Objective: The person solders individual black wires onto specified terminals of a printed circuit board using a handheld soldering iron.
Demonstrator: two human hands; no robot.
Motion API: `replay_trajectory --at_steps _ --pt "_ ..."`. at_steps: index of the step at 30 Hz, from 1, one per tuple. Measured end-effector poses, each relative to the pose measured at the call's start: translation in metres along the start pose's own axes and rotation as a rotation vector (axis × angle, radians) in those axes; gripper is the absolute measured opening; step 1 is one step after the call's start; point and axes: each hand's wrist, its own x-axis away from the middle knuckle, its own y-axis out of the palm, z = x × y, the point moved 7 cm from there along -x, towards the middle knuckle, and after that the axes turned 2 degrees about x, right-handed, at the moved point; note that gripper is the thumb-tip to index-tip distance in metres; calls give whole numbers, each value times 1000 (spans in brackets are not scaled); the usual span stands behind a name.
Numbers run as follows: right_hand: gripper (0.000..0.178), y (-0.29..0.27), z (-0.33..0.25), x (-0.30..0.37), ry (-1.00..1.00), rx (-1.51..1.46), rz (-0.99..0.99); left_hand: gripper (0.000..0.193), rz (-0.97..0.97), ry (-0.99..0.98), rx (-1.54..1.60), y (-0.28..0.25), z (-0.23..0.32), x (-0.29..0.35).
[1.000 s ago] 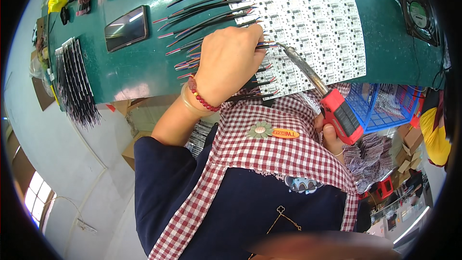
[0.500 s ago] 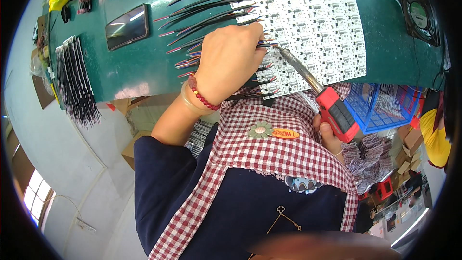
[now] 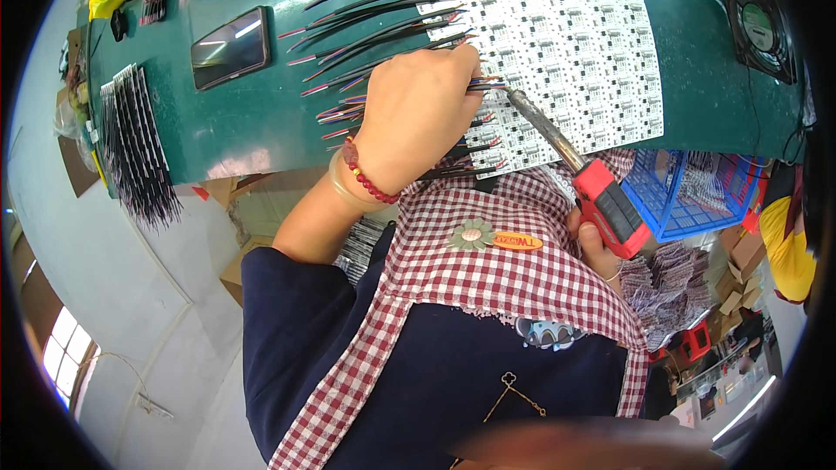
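Head view: green tabletop (image 3: 235, 122) across 12 o'clock

On it, towards 1, lies a white circuit sheet (image 3: 575, 43). A red-handled soldering iron (image 3: 601, 196) slants at 3. Towards 12, the left hand (image 3: 422, 96) is pinched together; at 3, the right hand (image 3: 597, 251) clamps the iron's handle. Thin wires (image 3: 488, 83) gripped by the left overlie the sheet's 8 o'clock edge, ends near the iron's tip

Hands: two, left (image 3: 422, 103) and right (image 3: 597, 251). Soldering iron (image 3: 599, 187): one. White circuit sheet (image 3: 575, 52): one, at near edge of worktop (image 3: 287, 126). Phone (image 3: 231, 48): one, toward left edge. Fan (image 3: 756, 30): one, toward right edge. Blue basket (image 3: 670, 209): one, below near edge. Bracelets (image 3: 371, 188), left wrist: two. Badges (image 3: 471, 235) on apron (image 3: 488, 283): two. Wires (image 3: 383, 32), sheet's left edge: many, overlapping, uncountable. Black strips (image 3: 139, 139), worktop's near left corner: several, exact count unclear.
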Motion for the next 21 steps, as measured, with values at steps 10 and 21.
replay_trajectory --at_steps 10,21 --pt "33 -3 7 5 16 -64 8 9 -22 -1 -26 3 0 -1" --pt "31 -5 5 7 0 -52 51 9 -12 -3 -57 4 1 0"
